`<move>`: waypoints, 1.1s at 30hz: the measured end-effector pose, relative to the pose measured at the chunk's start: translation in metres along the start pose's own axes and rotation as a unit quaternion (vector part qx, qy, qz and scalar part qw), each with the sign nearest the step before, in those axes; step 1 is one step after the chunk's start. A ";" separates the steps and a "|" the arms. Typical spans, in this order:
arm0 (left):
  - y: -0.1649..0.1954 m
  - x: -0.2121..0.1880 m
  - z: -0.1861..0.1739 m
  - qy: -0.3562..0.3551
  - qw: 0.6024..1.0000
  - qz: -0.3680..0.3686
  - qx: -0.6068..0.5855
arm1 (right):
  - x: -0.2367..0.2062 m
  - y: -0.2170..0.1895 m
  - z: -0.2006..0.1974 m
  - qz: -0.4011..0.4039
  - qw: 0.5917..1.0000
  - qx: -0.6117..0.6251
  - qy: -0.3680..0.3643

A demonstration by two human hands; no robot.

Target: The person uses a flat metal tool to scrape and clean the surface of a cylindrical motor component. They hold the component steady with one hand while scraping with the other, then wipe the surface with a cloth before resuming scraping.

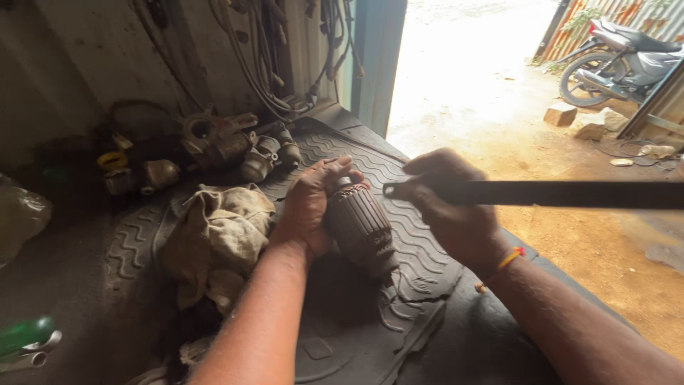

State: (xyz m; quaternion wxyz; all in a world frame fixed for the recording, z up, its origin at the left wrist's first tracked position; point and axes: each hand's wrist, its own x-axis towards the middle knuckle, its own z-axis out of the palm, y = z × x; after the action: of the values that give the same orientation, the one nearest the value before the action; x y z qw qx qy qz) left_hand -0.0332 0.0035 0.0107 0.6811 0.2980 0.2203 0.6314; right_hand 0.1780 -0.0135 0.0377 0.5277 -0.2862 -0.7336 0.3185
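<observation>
The left hand (pixel 308 207) is wrapping its fingers tight around a brown, ribbed motor part (pixel 360 228). The part is shaped like a fat roll with a thin shaft at its low end. It is leaning, with its top toward 11 o'clock and its shaft toward 5 o'clock. It is sitting in the middle of the picture, and its low end is pointing down at a black rubber mat (pixel 399 299) with wavy lines.

The right hand (pixel 449 207) is closing around a long, flat, dark metal strip (pixel 556 194). The strip is running out toward 3 o'clock, all the way to the edge of the picture. Its near end is poking out just past the fingers, close to the top of the motor part. I cannot tell if it is touching the part. A yellow and red string band (pixel 502 265) is going around the right wrist.

At 9 o'clock from the left hand, a dirty tan rag (pixel 217 239) is lying in a heap on the mat. At 10 o'clock, a pile of grimy metal parts (pixel 214 146) is sitting by the wall. Dark cables (pixel 263 64) are hanging down above them at 12 o'clock. Far down at 8 o'clock, a green thing (pixel 25 335) is peeking in.

At 2 o'clock, outside on the sandy ground, a motorbike (pixel 620 60) is standing by a fence.
</observation>
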 end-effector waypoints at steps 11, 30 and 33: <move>-0.005 0.000 0.001 0.044 0.998 0.006 -0.050 | -0.010 -0.025 0.011 -0.052 0.992 -0.112 0.031; -0.011 0.007 0.001 0.061 0.998 0.023 -0.014 | -0.005 -0.028 0.019 -0.150 0.962 -0.225 0.022; -0.011 0.008 0.002 0.074 0.996 0.012 -0.041 | -0.005 -0.026 0.017 -0.131 0.967 -0.217 0.023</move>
State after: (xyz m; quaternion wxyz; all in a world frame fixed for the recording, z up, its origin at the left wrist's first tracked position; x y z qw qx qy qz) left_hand -0.0225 0.0109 0.0052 0.6671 0.2248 0.2402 0.6684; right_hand 0.1610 -0.0364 0.0506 0.5065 -0.3025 -0.8040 0.0739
